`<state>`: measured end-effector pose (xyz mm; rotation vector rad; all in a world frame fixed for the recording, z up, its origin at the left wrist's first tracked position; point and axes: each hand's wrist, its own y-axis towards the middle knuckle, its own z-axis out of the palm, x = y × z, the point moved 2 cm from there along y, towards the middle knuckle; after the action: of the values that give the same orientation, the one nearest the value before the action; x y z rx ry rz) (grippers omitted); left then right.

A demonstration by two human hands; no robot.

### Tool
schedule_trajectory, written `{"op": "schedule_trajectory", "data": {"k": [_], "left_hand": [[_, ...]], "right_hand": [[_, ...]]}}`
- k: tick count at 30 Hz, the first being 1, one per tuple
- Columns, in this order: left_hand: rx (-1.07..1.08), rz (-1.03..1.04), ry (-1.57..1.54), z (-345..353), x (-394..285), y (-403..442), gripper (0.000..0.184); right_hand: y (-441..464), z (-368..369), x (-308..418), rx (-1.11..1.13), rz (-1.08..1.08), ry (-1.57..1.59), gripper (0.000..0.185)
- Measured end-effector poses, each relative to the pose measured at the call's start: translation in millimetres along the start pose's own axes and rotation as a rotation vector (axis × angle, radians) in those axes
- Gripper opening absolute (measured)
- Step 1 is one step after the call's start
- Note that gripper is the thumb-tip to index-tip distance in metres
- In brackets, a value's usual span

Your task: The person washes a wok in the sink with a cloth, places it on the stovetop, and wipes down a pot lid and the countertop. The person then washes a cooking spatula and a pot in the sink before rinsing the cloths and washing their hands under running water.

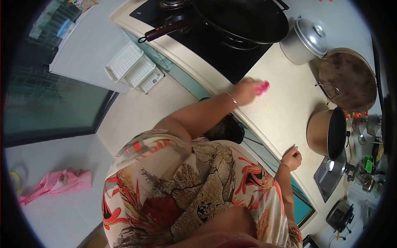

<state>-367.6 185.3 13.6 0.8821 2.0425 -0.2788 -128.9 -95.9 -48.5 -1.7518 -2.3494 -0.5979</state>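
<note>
My left hand (245, 91) is over the light counter (281, 89), near the front corner of the black hob (231, 68). Its fingers are closed on a small bright pink object (261, 88), blurred by motion, so its kind is unclear. My right hand (292, 159) rests at the counter's front edge with its fingers curled in, and nothing shows in them. Closest to it stands a tan pot with a dark inside (321, 131).
A black wok (244, 18) sits on the hob, its handle (167, 30) reaching past the front edge. Behind are a lidded silver pot (304, 41) and a large round brown board (347, 80). A white tiered rack (134, 66) stands on the floor to the left.
</note>
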Motion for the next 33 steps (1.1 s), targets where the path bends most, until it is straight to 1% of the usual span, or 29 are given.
{"op": "schedule_trajectory", "data": {"k": [1,2,3,4,6,7,8,9,10,12,13,14,15,16,17,18,19,21,22,24,25,26,27,28,29,30,31,32,33], "left_hand": [[-0.155,0.107,-0.104,-21,15,-5,0.033],[-0.198,0.107,-0.096,-45,39,-4,0.029],[-0.367,0.027,0.088,-70,67,-8,0.028],[-0.467,-0.046,0.023,-97,107,-17,0.032],[-0.492,-0.485,0.321,-174,130,-32,0.04],[-0.573,-0.627,0.471,-202,157,-35,0.04],[-0.599,-0.643,0.543,-228,182,-38,0.036],[-0.543,-0.569,0.526,-252,219,-36,0.036],[-0.526,-0.534,0.717,-259,229,-39,0.036],[-0.46,-0.57,0.768,-236,231,-36,0.036],[-0.409,-0.605,0.815,-216,226,-31,0.037],[-0.468,-0.577,0.748,-191,213,-30,0.037],[-0.456,-0.549,0.774,-163,185,-31,0.038],[-0.486,-0.399,0.81,-135,169,-37,0.037],[-0.557,-0.148,0.859,-105,168,-43,0.037],[-0.518,-0.068,0.864,-79,150,-47,0.037],[-0.392,-0.113,0.833,-58,117,-51,0.036],[-0.367,0.086,0.97,-12,93,-54,0.035],[-0.372,0.112,1.019,8,82,-53,0.034],[-0.298,0.04,0.912,36,43,-52,0.021],[-0.262,0.194,0.747,61,37,-51,0.02],[-0.237,0.295,0.616,84,18,-51,0.02],[-0.105,0.175,0.645,104,-14,-56,0.019],[-0.236,0.369,0.68,146,-12,-56,0.024],[0.195,0.296,0.586,142,-51,-53,0.033],[0.218,0.39,0.447,147,-66,-53,0.038],[0.215,0.397,0.444,146,-74,-51,0.038],[0.302,0.222,0.28,144,-78,-46,0.037],[0.393,0.053,0.118,141,-82,-43,0.037]], "right_hand": [[-1,2,-2,-0.024,-0.019,-0.014,0.047],[-2,-1,2,-0.023,-0.013,-0.008,0.047],[-3,-3,4,-0.017,-0.007,-0.008,0.047],[-3,-4,6,-0.003,-0.008,0.003,0.047],[-4,-5,7,0.006,0.009,0.002,0.046],[-4,-5,9,-0.013,0.0,0.013,0.043],[-5,-5,8,-0.028,-0.01,0.02,0.039],[-4,-4,7,-0.023,0.0,0.009,0.039],[-2,-2,5,-0.019,-0.031,0.015,0.041],[-3,0,3,-0.038,-0.076,0.029,0.042],[-3,-1,3,-0.041,-0.056,0.009,0.042],[-3,-4,6,-0.029,-0.044,0.026,0.042],[-3,-4,8,-0.02,-0.033,0.049,0.041],[-2,-3,7,-0.014,-0.03,0.066,0.04],[-3,-3,6,-0.02,-0.016,0.056,0.04],[-4,-4,7,-0.022,-0.018,0.047,0.04],[-5,-5,9,-0.023,-0.024,0.042,0.039],[-4,-7,10,-0.029,-0.028,0.038,0.039],[-5,-8,9,-0.025,-0.027,0.029,0.04],[-4,-9,9,-0.024,-0.025,0.029,0.04],[-4,-9,9,-0.035,-0.033,0.047,0.038],[-6,-10,8,-0.046,-0.038,0.065,0.037],[-7,-11,7,-0.058,-0.04,0.081,0.036],[-9,-16,8,-0.053,-0.053,0.106,0.033],[-11,-12,-4,-0.058,-0.049,0.107,0.033],[-12,-8,-9,-0.011,-0.133,0.353,0.029],[-13,-7,-15,0.039,-0.217,0.597,0.026],[-21,-12,-30,0.04,-0.324,0.629,0.019],[-36,-33,-37,-0.067,-0.436,0.558,0.017]]}}
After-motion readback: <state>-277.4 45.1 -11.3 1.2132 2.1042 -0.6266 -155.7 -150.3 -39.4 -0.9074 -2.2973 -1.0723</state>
